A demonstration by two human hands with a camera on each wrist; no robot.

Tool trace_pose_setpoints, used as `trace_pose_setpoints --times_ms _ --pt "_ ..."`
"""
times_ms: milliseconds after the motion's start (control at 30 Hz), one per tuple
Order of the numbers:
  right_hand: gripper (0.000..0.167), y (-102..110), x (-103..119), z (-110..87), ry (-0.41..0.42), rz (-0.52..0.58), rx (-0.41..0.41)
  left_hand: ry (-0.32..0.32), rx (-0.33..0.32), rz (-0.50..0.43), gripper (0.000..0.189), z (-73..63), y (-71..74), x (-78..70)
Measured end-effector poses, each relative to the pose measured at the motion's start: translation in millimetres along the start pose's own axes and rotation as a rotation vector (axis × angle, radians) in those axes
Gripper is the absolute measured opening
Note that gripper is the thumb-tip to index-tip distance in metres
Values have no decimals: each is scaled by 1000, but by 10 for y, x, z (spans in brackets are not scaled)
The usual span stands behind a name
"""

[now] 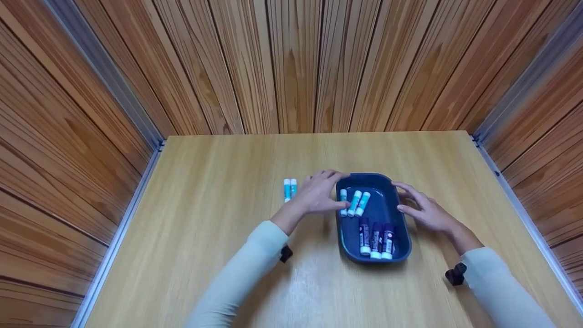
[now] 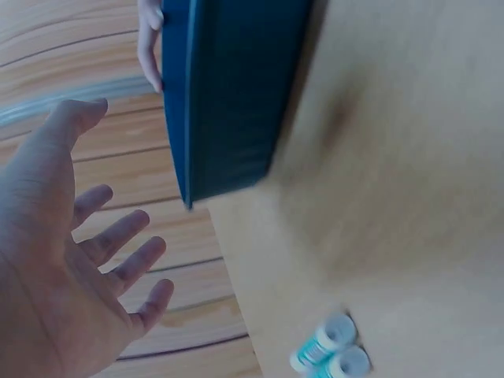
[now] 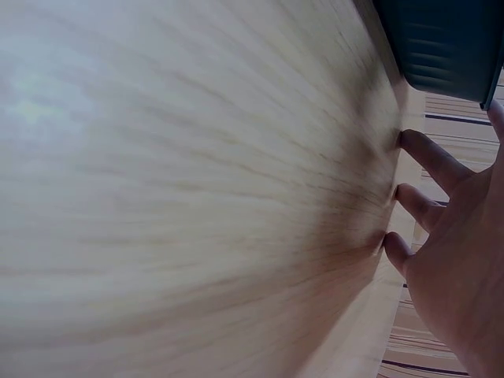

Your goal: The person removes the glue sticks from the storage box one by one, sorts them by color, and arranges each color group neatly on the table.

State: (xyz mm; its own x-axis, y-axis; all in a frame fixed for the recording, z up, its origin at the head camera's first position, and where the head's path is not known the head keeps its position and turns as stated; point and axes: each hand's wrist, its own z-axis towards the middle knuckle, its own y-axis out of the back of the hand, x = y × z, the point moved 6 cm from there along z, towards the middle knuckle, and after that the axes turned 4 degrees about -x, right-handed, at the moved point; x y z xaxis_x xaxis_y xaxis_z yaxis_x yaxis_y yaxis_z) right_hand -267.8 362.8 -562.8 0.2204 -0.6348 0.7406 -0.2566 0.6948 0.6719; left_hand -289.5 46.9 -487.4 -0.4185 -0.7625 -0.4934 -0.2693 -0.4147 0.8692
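A dark blue tray [image 1: 373, 219] sits right of the table's middle. Inside it, three teal-and-white glue sticks [image 1: 354, 203] lie toward the far left, and three purple-capped glue sticks [image 1: 376, 238] lie at the near end. My left hand [image 1: 318, 193] hovers at the tray's left rim, its fingers spread and holding nothing in the left wrist view. On the other side my right hand [image 1: 427, 213] is beside the right wall, with some fingertips on the table and a finger right at the rim.
Two more teal-and-white glue sticks [image 1: 290, 187] stand side by side left of the tray, partly hidden behind the left hand. Wood-plank walls [image 1: 291, 68] enclose the light wooden table [image 1: 205, 218] at the back and sides.
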Motion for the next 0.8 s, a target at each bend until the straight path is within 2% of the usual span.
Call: trace_pose_setpoints --times_ms 167,333,600,800 --pt "68 -6 2 -1 3 10 4 -29 14 -62 84 -2 -26 -176" --pt "68 -8 -15 15 4 14 7 -40 33 -161 84 12 -63 -307" --pt "68 0 -7 7 2 23 13 -51 95 -331 89 66 -197 -429" --pt "68 -13 -7 -12 4 25 17 -27 135 -374 94 94 -362 -458"
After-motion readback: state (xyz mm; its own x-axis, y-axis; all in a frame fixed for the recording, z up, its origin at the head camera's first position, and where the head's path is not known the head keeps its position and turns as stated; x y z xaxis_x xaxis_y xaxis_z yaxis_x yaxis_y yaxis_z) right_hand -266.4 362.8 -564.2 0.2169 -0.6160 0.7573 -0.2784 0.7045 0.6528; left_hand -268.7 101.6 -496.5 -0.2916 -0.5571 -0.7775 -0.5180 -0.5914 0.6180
